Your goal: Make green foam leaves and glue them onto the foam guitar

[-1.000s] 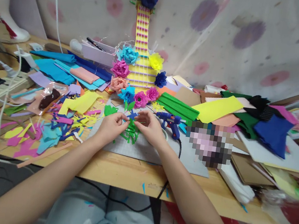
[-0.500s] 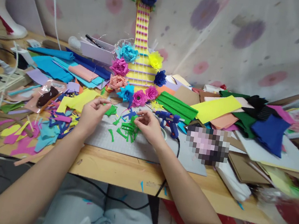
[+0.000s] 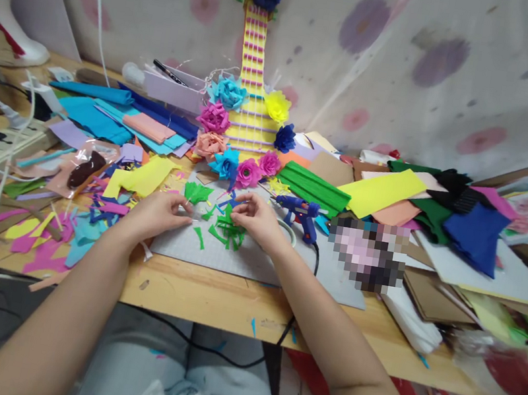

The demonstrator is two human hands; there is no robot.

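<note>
Centre of frame: left hand (image 3: pixel 157 211) with fingertips pinched together, contents unclear; right hand (image 3: pixel 259 220) pinching green scraps (image 3: pixel 227 230) over mat (image 3: pixel 253 264); glue gun (image 3: pixel 302 213) just right.

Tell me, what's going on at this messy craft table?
A person sits at a wooden table with both hands over a grey mat. The right hand has its fingertips at a small pile of green scraps. The left hand rests beside it, near a loose green strip. Whether either hand pinches a piece is unclear. A blue glue gun lies to the right, and a yellow guitar model with paper flowers stands behind.
</note>
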